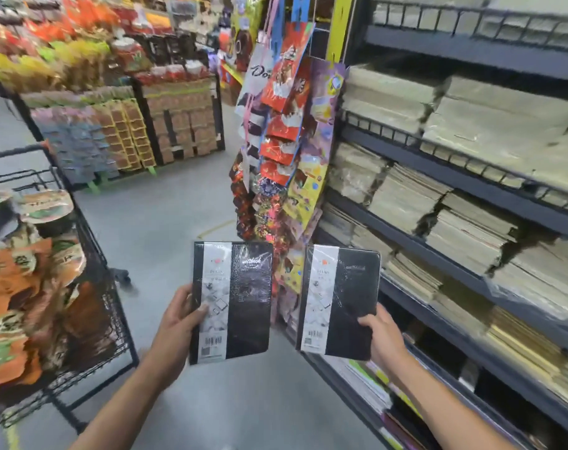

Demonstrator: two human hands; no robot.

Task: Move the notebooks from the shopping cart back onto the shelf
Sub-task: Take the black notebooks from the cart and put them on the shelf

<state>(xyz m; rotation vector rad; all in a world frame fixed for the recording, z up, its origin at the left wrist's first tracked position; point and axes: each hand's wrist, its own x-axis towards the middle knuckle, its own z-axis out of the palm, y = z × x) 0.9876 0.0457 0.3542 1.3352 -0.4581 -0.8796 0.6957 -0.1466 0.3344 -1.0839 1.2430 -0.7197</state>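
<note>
Black film-wrapped covers face me | my left hand curls round the left notebook, thumb on its cover | right hand grips the right notebook likewise | shopping cart left of my left hand | shelf beyond my right hand: best turn right, lay each flat.

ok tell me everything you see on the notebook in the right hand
The notebook is black, sealed in glossy clear wrap, with a white band down its left side and barcodes near the bottom. It is upright, leaning a little, cover facing the camera. The right hand grips its lower right edge, thumb on the cover.
</note>
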